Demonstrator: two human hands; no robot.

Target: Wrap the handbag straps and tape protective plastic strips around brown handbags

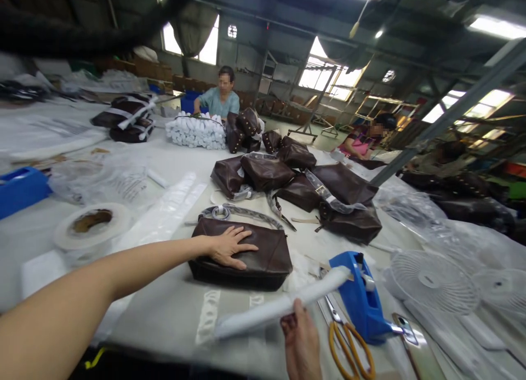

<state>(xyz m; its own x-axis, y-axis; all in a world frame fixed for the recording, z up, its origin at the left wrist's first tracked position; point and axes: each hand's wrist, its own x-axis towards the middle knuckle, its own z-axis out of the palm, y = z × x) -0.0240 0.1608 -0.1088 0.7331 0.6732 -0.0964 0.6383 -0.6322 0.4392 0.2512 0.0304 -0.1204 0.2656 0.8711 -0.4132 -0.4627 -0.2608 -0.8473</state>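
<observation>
My left hand [228, 246] lies flat, fingers spread, on a dark brown leather bag [255, 257] resting on the white table [164, 309]. Low in the view, my right hand [301, 344] is closed around a long white foam roll [283, 304] that slants up to the right. Just right of that roll stands a blue tape dispenser [359, 298]. Yellow-handled scissors [349, 347] lie beside my right hand.
Several more brown bags [304, 183] pile up mid-table, with a stack of white rolls [195, 131] behind. A tape roll [91, 222] and blue box [20, 188] sit left. White fans [435, 281] lie right. Two people [222, 98] work at the far side.
</observation>
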